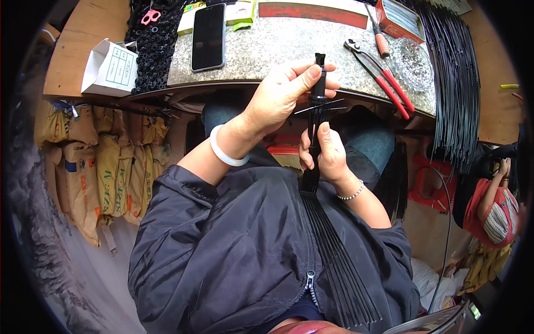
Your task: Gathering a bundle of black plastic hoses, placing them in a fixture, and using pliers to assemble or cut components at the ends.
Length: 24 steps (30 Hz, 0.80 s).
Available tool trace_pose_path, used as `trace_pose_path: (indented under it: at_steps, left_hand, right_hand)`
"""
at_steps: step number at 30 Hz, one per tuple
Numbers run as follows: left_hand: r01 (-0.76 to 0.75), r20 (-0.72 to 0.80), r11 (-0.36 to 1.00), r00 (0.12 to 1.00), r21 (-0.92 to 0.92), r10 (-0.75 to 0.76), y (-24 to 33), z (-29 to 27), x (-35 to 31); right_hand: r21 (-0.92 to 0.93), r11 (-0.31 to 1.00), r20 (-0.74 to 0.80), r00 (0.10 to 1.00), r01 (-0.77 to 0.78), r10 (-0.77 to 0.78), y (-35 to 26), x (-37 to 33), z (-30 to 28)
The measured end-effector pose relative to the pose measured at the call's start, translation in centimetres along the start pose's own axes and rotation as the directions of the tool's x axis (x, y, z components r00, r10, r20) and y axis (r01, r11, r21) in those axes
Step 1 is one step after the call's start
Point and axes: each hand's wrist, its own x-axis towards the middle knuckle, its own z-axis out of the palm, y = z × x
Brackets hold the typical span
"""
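Observation:
My left hand (pixel 286 92) grips a small black plastic hub (pixel 319 78) at the top of a bundle of thin black ribs (pixel 336 256), thumb pressed on its side. My right hand (pixel 324 153) is closed around the bundle just below, holding it upright in front of my chest. Two or three thin wire ends stick out sideways under the hub. The ribs fan out downward over my dark jacket. A white bangle sits on my left wrist, a bead bracelet on my right.
A stone-topped bench (pixel 289 47) holds a black phone (pixel 208 37), red-handled pliers (pixel 384 78), a glass dish (pixel 413 62), a red box (pixel 400 19) and a pile of black parts (pixel 153 50). A white carton (pixel 110 68) lies left. Long black ribs (pixel 456 83) hang right. Another person (pixel 489 206) sits at right.

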Motion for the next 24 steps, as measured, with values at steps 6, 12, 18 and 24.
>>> trace_pose_path:
  at_steps: [6,12,18,24]
  left_hand:
    - [-0.025,0.011,0.999,1.000,-0.021,0.025,-0.2,-0.1,0.0]
    - [-0.037,0.059,0.997,0.997,-0.073,0.042,-0.1,0.0,-0.3]
    - [-0.053,0.068,0.998,0.996,-0.019,0.054,-0.3,-0.1,-0.3]
    - [0.026,0.142,0.995,0.989,0.093,-0.039,-0.3,-1.1,-0.6]
  right_hand:
    - [-0.011,1.000,0.001,1.000,0.001,-0.001,0.0,0.0,0.1]
    - [-0.017,1.000,-0.007,1.000,0.003,-0.003,0.0,-0.1,0.2]
    - [-0.019,1.000,-0.006,1.000,0.007,-0.007,0.0,-0.1,0.2]
    - [-0.015,1.000,-0.013,1.000,0.016,-0.017,0.0,-0.1,0.2]
